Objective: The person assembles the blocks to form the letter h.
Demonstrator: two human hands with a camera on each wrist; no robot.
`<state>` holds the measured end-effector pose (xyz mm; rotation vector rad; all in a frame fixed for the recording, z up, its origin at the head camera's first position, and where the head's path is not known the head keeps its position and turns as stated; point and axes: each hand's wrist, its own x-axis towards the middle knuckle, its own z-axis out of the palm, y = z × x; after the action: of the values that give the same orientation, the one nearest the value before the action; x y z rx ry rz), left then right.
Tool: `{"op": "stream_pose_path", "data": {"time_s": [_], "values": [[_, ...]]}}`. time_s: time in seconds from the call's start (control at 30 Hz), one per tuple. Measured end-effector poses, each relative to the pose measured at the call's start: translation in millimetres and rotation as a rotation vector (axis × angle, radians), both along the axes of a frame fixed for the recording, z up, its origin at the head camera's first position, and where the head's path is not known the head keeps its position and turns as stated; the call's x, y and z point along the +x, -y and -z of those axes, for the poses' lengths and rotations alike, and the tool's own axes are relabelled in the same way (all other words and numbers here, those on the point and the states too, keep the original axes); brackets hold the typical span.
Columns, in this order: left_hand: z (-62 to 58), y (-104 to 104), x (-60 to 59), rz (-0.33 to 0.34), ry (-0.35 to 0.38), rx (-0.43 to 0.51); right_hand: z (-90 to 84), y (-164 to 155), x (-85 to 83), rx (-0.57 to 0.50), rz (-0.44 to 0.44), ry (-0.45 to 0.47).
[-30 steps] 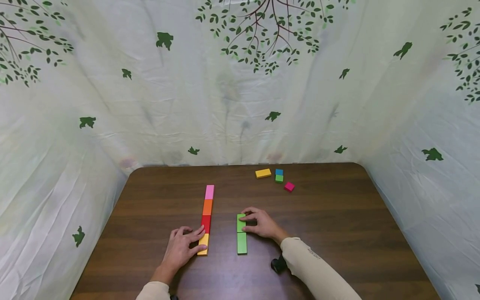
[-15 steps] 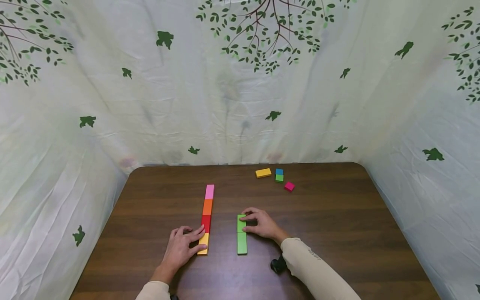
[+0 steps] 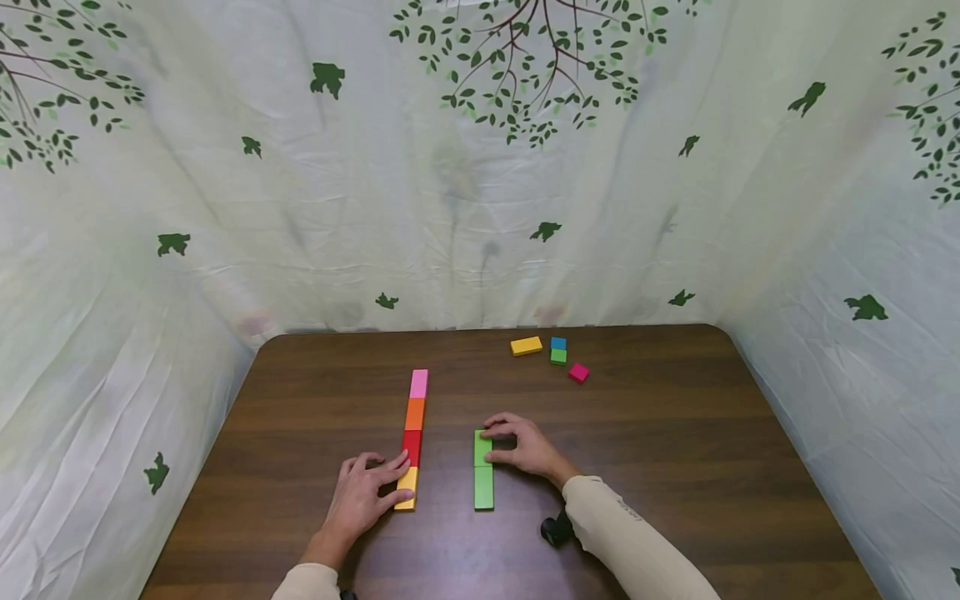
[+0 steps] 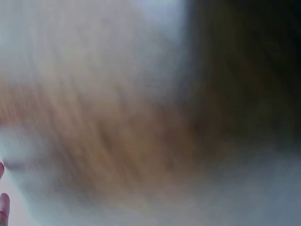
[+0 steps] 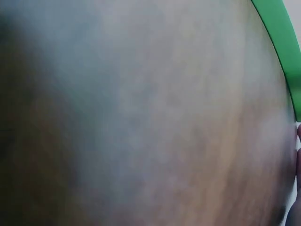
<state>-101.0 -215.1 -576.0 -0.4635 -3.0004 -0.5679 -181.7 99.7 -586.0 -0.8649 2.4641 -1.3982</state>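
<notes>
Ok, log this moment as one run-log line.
left hand: fingertips on yellow block of four-colour row | right hand: fingers on far green block | near green block: abuts it | table

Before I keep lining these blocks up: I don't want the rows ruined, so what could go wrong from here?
The right hand rests on the far green block; a sideways nudge could break its line with the near green block. The left hand touches the yellow-orange block and could skew the four-block row.
</notes>
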Motion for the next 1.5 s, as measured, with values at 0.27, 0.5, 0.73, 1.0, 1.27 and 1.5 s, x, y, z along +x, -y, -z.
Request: {"op": "stream_pose_path", "data": {"time_s": [0.27, 0.5, 0.73, 1.0, 1.27, 1.5], "values": [[-1.4, 2.0, 0.0, -0.005, 0.005, -0.002, -3.6, -8.9, -12.3, -0.048, 0.063, -0.056], [-1.0, 1.2, 1.2, 0.018, -0.039, -0.001, -8.3, -24.7, -38.3, -0.005, 0.196, -0.046], [3.3, 3.7, 1.6, 0.029, -0.088, -0.011, -14.5, -36.0, -80.2, 0.069, 0.308, -0.025], [2.1, 5.5, 1.0, 0.025, -0.06, -0.013, -23.1, -40.7, -115.6, 0.241, 0.306, -0.029], [2.9, 7.4, 2.4, 0.033, -0.085, -0.007, -25.2, -33.6, -128.5, 0.336, 0.246, -0.025], [3.6, 7.4, 2.3, 0.036, -0.098, 0.006, -22.7, -31.9, -130.9, 0.419, 0.197, -0.071]]}}
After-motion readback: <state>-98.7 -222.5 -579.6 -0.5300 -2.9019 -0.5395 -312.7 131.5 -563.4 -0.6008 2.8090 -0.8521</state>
